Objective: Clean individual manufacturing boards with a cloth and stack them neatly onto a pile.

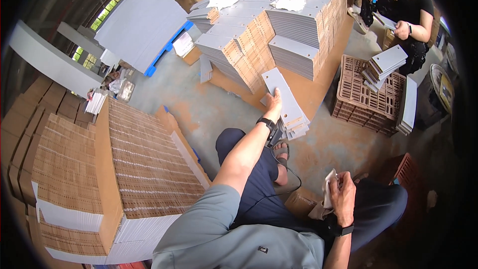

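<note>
Presently extends the left hand [273,103] forward to the upper grey panel [291,97], elongated and drilled with round holes, touching it along the left edge. Cannot tell from this view the closure of the fingers beneath that edge. Locate this panel directly at the left hand, mostly to its right, on top of a small fanned pile of similar panels [298,132], well apart from the right hand. Grips a crumpled off-white cloth [327,189] in the right hand [343,194], with fingers bent around it, beside the navy-trousered right leg [381,206]. Note, beyond the panel, the large stepped stack of grey boards [249,45] on a brown sheet [308,92]. Note, farther right, a brown plastic crate [348,87] bearing loose grey pieces [387,61], near a seated co-worker [420,2].
</note>
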### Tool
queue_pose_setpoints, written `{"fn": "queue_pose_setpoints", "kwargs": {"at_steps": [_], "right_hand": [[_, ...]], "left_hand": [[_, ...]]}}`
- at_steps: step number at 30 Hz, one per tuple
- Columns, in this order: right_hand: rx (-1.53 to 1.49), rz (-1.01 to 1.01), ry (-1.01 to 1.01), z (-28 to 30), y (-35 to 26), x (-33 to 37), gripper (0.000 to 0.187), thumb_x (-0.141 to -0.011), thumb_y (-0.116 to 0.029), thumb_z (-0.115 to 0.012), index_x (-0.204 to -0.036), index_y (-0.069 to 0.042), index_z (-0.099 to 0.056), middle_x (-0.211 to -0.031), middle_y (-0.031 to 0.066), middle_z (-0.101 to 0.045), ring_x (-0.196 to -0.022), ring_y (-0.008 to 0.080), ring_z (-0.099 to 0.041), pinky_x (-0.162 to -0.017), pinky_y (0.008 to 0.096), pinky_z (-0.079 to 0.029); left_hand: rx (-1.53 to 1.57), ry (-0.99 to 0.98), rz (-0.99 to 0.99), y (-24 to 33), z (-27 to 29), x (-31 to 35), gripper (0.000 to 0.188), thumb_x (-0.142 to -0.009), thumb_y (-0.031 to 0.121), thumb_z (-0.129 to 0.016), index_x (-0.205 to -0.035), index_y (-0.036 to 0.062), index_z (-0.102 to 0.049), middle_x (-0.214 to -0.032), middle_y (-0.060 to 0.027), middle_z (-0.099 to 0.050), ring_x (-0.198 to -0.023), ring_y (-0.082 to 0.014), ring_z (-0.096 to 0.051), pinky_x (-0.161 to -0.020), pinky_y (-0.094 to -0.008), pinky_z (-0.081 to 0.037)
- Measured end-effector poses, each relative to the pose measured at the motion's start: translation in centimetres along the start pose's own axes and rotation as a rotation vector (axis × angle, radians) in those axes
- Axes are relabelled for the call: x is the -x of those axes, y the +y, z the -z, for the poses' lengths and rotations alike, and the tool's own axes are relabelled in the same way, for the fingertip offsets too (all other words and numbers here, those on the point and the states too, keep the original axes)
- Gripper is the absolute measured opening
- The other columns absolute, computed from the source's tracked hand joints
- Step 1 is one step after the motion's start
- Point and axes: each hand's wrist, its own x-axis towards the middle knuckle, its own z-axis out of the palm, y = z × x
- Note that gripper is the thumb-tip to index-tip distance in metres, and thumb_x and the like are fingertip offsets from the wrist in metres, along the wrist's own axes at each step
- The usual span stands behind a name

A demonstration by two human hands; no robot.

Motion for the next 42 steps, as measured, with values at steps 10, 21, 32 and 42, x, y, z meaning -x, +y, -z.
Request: {"fn": "queue_pose_setpoints", "kwargs": {"at_steps": [10,21,32,42], "right_hand": [[-0.014,-0.018,-0.005,-0.1,-0.9,-0.4,0.015,-0.091,-0.005,-0.065,-0.094,0.004,-0.053,-0.077,0.0197,-0.061,-0.068,0.0322,-0.061,-0.066,0.0398,-0.050],[-0.081,-0.093,0.097,1.3,0.1,0.7,0.018,-0.092,-0.011,-0.065,-0.093,0.003,-0.055,-0.074,0.0175,-0.061,-0.067,0.0252,-0.060,-0.064,0.0379,-0.050],[-0.985,-0.097,0.579,4.0,-0.5,-1.0,0.009,-0.101,-0.010,-0.061,-0.106,-0.004,-0.058,-0.089,-0.0042,-0.055,-0.075,0.0030,-0.047,-0.067,0.0192,-0.041],[-0.256,0.248,0.333,10.0,0.1,-2.2,0.066,-0.084,-0.023,-0.081,-0.139,-0.003,-0.050,-0.143,0.0226,-0.041,-0.132,0.0390,-0.046,-0.111,0.0435,-0.040]], "left_hand": [[-0.063,-0.023,-0.036,0.2,2.1,-0.2,0.076,-0.098,0.056,-0.053,-0.142,-0.0056,-0.041,-0.140,-0.0304,-0.052,-0.131,-0.0405,-0.052,-0.109,-0.0462,-0.042],[0.203,-0.481,-0.655,5.4,-0.3,11.1,0.052,-0.105,0.036,-0.054,-0.146,0.0061,-0.044,-0.131,-0.0230,-0.062,-0.124,-0.0296,-0.060,-0.102,-0.0403,-0.050],[-0.093,-1.671,-0.400,-0.6,1.1,30.7,0.054,-0.098,0.025,-0.066,-0.145,0.0055,-0.045,-0.136,-0.0125,-0.060,-0.119,-0.0297,-0.061,-0.101,-0.0387,-0.049],[0.604,-1.532,0.232,12.2,-4.6,32.7,0.061,-0.100,0.021,-0.057,-0.155,0.0084,-0.031,-0.141,-0.0063,-0.049,-0.129,-0.0182,-0.051,-0.108,-0.0378,-0.045]]}}
